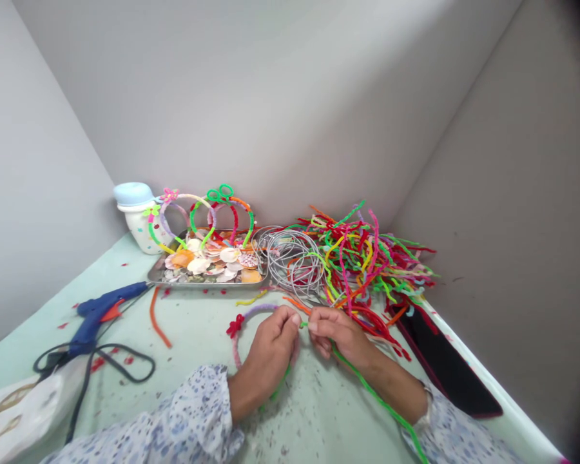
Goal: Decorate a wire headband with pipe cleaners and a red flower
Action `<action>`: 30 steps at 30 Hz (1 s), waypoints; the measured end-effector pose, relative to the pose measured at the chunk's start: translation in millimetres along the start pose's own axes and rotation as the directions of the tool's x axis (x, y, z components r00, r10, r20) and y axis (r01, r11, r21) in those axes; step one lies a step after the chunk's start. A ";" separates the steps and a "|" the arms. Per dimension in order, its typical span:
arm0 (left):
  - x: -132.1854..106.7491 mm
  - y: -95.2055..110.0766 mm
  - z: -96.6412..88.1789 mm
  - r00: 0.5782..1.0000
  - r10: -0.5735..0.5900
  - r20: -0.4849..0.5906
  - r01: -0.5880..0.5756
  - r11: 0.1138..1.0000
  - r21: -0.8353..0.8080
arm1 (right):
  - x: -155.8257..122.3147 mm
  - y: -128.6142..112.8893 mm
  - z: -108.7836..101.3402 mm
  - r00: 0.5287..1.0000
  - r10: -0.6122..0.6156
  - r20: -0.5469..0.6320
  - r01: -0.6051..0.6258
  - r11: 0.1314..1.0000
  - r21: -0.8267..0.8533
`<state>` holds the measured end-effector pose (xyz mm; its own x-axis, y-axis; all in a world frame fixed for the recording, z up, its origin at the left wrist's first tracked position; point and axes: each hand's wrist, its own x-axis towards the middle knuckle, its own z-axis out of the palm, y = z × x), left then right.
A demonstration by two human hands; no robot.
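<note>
A green pipe cleaner [374,398] runs between my two hands. Pinched fingers of my left hand [270,345] hold it, and its green length also shows below that palm. My right hand [341,334] is closed on the same pipe cleaner just to the right, with a short piece showing in the gap. The long end trails over my right forearm to the bottom edge. Behind my left hand, partly covered by it, lies a pink and purple wrapped headband [258,309] with a red flower [234,326].
A metal tray [203,285] of shells [229,256] stands at the back, with several decorated headbands [188,196] upright there. Beside it are coiled wire [297,261] and heaped pipe cleaners [367,258]. A blue glue gun [94,316], white cup [142,222] and black strip [447,361] lie around.
</note>
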<state>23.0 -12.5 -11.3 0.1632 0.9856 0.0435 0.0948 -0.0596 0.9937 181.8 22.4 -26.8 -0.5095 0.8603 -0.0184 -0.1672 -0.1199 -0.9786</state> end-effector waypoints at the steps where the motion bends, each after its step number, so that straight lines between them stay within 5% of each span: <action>1: 0.2 0.3 0.0 1.000 -0.001 0.003 0.001 1.000 -0.008 | 0.0 0.5 0.7 1.000 -0.005 -0.003 0.005 1.000 -0.004; 14: 0.3 3.9 -1.1 0.998 0.053 -0.042 -0.050 0.995 0.085 | -4.0 -6.6 8.1 0.999 -0.011 -0.037 0.004 0.987 -0.161; 30: 3.2 -2.9 0.9 0.999 -0.020 0.046 0.024 0.995 -0.101 | -4.3 -4.8 8.2 0.998 -0.055 -0.017 0.050 0.979 -0.199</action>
<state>24.1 -9.3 -14.2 0.2060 0.9784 0.0190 -0.0007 -0.0193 0.9998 177.9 15.2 -20.3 -0.4849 0.8740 0.0317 -0.0216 0.0243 -0.9995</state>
